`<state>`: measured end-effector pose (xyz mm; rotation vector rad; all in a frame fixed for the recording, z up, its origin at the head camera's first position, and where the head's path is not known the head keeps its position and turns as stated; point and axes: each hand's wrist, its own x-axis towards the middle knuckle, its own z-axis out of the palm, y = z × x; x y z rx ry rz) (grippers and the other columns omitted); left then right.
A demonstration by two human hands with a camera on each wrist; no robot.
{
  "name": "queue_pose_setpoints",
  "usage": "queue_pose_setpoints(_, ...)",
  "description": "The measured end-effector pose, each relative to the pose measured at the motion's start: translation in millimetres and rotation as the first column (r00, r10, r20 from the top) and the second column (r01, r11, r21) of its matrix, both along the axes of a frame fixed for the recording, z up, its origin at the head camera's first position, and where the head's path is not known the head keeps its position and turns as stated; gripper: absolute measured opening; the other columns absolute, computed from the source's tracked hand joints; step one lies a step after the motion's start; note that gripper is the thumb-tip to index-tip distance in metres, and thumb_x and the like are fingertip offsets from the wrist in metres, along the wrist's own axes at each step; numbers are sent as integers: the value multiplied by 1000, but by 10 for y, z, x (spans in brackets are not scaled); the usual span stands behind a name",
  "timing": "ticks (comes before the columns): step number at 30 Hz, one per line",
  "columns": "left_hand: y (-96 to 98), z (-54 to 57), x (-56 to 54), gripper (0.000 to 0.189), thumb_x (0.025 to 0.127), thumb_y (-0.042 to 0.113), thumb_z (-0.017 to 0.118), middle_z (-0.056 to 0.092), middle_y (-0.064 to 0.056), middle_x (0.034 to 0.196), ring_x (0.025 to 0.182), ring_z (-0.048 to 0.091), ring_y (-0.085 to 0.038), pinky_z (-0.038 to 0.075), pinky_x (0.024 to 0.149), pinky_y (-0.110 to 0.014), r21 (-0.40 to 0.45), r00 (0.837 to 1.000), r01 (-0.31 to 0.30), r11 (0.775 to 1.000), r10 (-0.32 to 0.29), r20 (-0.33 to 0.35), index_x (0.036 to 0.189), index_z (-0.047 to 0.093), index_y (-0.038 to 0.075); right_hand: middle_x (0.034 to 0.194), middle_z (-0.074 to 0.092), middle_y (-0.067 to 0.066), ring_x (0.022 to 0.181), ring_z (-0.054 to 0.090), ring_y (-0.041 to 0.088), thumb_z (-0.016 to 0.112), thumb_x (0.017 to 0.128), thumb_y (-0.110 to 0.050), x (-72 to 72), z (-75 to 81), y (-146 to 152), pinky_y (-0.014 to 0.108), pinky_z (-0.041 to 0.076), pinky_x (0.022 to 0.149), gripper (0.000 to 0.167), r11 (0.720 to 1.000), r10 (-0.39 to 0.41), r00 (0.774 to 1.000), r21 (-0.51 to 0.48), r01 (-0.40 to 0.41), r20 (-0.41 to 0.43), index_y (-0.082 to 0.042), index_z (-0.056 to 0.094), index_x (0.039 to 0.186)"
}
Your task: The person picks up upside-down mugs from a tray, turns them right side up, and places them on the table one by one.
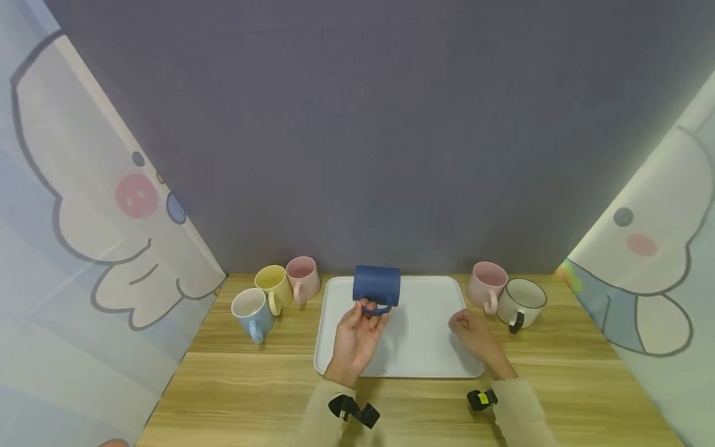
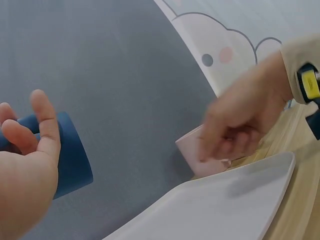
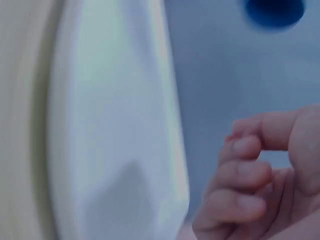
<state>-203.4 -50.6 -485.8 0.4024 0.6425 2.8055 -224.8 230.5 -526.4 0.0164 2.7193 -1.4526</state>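
Over the left part of a white tray [image 1: 424, 354], my left hand [image 1: 356, 347] holds a dark blue mug [image 1: 377, 283] by its handle. The mug lies sideways in the air, handle toward me. Thumb and fingers are at the handle, seen also in the left wrist view beside the blue mug [image 2: 75, 160]. My right hand [image 1: 475, 334] hovers by the tray's right edge, fingers loosely curled around nothing. Nearest to it are a pink mug [image 1: 481, 287] and a white mug [image 1: 511, 304] with a dark rim and black handle. In the right wrist view, the curled fingers [image 3: 240, 185] are bare.
Left of the tray stand a light blue mug [image 1: 246, 310], a yellow mug [image 1: 276, 284] and another pink mug [image 1: 306, 279], upright on the wooden table [image 1: 257, 385]. A dark grey panel [image 1: 357, 136] rises behind the table, with cartoon-printed sheets [image 1: 72, 205] at both sides.
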Motion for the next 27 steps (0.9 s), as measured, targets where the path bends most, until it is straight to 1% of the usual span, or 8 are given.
queue_pose_setpoints(3,14,6,2,40,114,17,22,64,6,91,72,53,-5,52,88,-25,-15,1000,-22,1000,23,21,96,58,14,74,54,3,61,45,10,53,105,-16,34,162,-250,24,38,55,25,971,109,993,-218,-97,43,7,60,112)
queue_pose_setpoints(7,39,-5,2,40,114,18,22,62,6,89,68,44,-5,48,82,-23,-33,998,-32,999,34,46,95,58,15,66,42,-5,50,33,5,48,108,-18,101,291,-516,21,29,48,23,865,263,963,-458,-204,67,2,60,109)
queue_pose_setpoints(9,52,-10,3,40,114,18,22,62,6,89,67,40,-6,48,81,-23,-32,998,-32,999,33,48,94,58,15,66,41,-7,50,33,4,47,109,-20,129,333,-626,20,28,49,22,791,332,942,-560,-246,56,-4,62,110)
queue_pose_setpoints(12,68,-10,5,41,114,18,21,62,6,90,67,42,-5,49,82,-22,-18,999,-24,1000,24,28,95,58,16,65,40,-10,51,34,2,46,110,-24,151,378,-763,21,27,51,23,646,414,910,-715,-267,35,-12,66,110)
queue_pose_setpoints(15,76,-12,10,42,114,18,19,64,6,91,70,50,-4,50,84,-22,3,1000,-8,1000,8,4,97,57,15,63,40,-11,50,33,2,44,111,-25,150,421,-877,21,25,51,26,483,468,883,-848,-220,37,-15,67,102)
queue_pose_setpoints(17,82,-15,15,42,114,18,19,64,6,92,73,54,-4,51,85,-22,10,1000,0,1000,0,1,97,58,14,61,40,-11,49,33,2,43,111,-25,145,451,-937,20,26,50,29,399,484,873,-903,-162,57,-17,63,92)
queue_pose_setpoints(22,100,-22,24,40,114,18,19,63,5,91,71,50,-5,49,84,-21,8,1000,-4,1000,4,8,96,55,14,58,42,-14,45,34,1,39,112,-28,135,520,-1034,16,29,47,31,269,521,848,-961,-58,95,-18,53,87)
queue_pose_setpoints(27,97,-29,38,41,114,18,19,64,5,93,73,52,-5,48,86,-21,-14,1000,6,1000,-6,1,97,56,15,57,45,-14,43,35,1,29,114,-27,144,554,-1057,16,27,46,33,114,588,808,-992,-53,24,-15,53,95)
